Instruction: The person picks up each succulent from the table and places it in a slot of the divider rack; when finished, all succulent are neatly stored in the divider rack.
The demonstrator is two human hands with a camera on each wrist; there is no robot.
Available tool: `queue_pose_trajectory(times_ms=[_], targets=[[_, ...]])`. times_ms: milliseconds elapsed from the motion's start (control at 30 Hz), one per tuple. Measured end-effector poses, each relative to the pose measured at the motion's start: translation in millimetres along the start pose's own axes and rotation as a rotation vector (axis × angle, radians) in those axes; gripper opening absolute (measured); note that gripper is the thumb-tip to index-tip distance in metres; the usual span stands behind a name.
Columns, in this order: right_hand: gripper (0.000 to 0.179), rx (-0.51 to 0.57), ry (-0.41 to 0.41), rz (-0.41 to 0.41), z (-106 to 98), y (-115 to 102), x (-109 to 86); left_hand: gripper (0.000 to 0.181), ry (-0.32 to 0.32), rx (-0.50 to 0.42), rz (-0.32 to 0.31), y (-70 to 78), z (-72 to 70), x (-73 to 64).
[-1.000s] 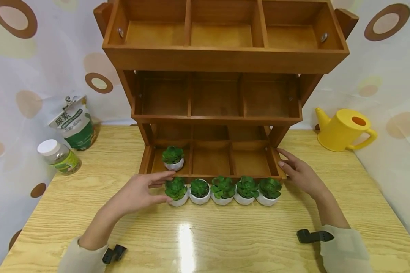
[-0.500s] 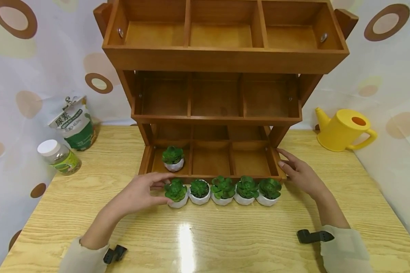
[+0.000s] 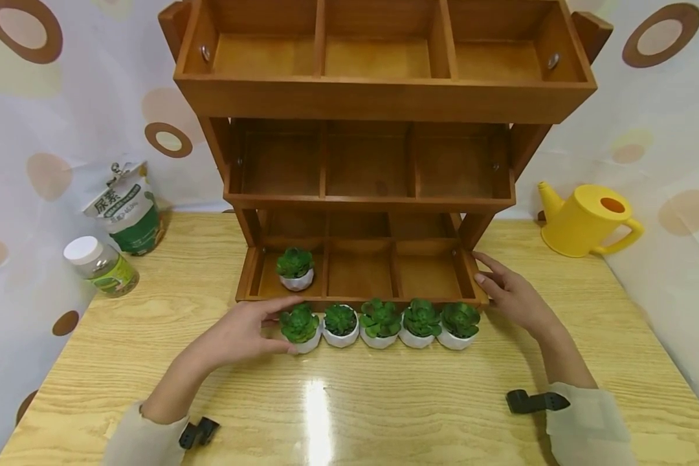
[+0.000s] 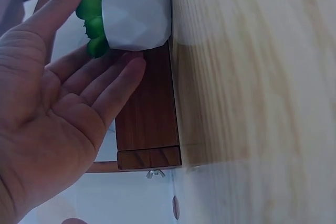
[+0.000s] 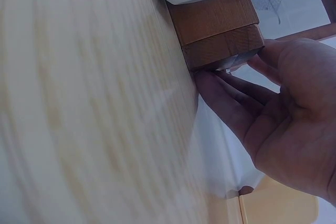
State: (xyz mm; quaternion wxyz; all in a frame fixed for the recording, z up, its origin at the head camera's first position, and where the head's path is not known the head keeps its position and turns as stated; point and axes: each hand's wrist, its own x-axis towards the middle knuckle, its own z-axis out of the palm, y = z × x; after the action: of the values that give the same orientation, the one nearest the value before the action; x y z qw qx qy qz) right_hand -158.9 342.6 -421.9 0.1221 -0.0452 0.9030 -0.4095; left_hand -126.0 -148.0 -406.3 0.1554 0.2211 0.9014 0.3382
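Observation:
Five's-row aside, several potted succulents in white faceted pots line the front of the wooden shelf (image 3: 384, 100). My left hand (image 3: 241, 333) reaches around the leftmost potted succulent (image 3: 299, 325), thumb low in front and fingers toward the shelf side. In the left wrist view, fairly straight fingertips (image 4: 135, 65) lie right at the white pot (image 4: 137, 11), and the thumb is beside its leaves. My right hand (image 3: 515, 301) rests its extended fingers on the right end of the lowest tier. Another succulent (image 3: 295, 268) sits upright in that tier's left compartment.
A yellow watering can (image 3: 588, 220) stands at the back right. On the left are a white-lidded jar (image 3: 101, 266) and a green-and-white bag (image 3: 127, 210) with a clip. The wooden table (image 3: 413, 408) extends in front of the row.
My left hand has moved slightly right and closer around the leftmost succulent, its thumb a little lower. The right hand and the pots keep their places.

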Motion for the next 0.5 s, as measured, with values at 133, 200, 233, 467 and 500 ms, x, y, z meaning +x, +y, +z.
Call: queue_pose_trajectory(times_ms=[133,200,233,467,500], targets=[[0.063,-0.01,0.004,0.003,-0.9,-0.8,-0.6,0.082,-0.019,0.008,-0.001,0.5,-0.2,0.9],[0.063,-0.008,0.003,0.005,-1.0,-0.7,-0.8,0.083,-0.027,0.011,0.002,0.7,-0.2,1.4],[0.063,-0.008,0.004,0.005,-1.0,-0.8,-0.8,0.084,-0.031,0.011,0.002,0.7,0.0,1.6],[0.063,-0.012,0.003,0.007,-0.6,-1.0,0.2,0.077,-0.025,-0.016,0.001,1.5,2.5,1.4],[0.063,-0.011,0.003,0.007,-0.5,-1.1,0.2,0.075,-0.02,-0.024,0.005,1.4,2.9,1.3]])
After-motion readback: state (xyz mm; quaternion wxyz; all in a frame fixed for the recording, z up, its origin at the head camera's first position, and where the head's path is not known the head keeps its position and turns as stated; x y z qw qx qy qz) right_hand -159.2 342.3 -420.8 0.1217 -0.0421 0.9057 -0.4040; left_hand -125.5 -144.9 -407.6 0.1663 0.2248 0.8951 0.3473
